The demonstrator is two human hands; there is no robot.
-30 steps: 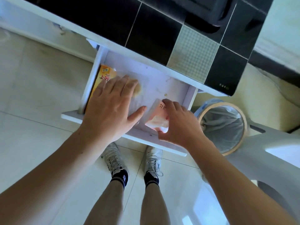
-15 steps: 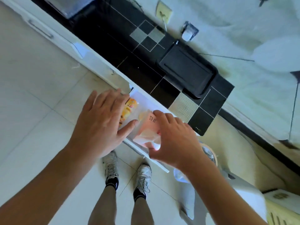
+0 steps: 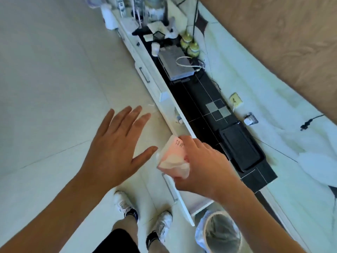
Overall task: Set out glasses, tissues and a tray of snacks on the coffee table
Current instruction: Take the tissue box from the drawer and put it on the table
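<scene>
One pink tissue pack point(image 3: 173, 156) is held in the air above the floor, just in front of the low white cabinet point(image 3: 155, 84). White tissue protrudes from the lower end of the pack, and printed characters show on its upper face.

The right hand point(image 3: 200, 165) holds the pack: its grip is closed round the pack's right side, with the fingers curled over the top edge. The left hand point(image 3: 116, 148) is just left of the pack and apart from it. Its grip is wide, with all five fingers straight and spread, palm down, holding nothing.

Below the right hand, one white drawer point(image 3: 182, 203) stands pulled out from the cabinet. One bar handle point(image 3: 170, 189) shows on its front. A second bar handle point(image 3: 144, 74) shows on a closed front farther along the cabinet.

The cabinet top is a black tiled bench point(image 3: 202, 99). It carries one black tray point(image 3: 240, 145) near the right hand, one grey flat device point(image 3: 175, 63) farther away, and two round greenish jars point(image 3: 189, 44) beside that device. Smaller items at the far end are too blurred to count.

One bin point(image 3: 221, 232), lined with a clear bag, stands on the floor beside the drawer. Two white shoes point(image 3: 164, 225) are on the pale tiled floor point(image 3: 45, 88).
</scene>
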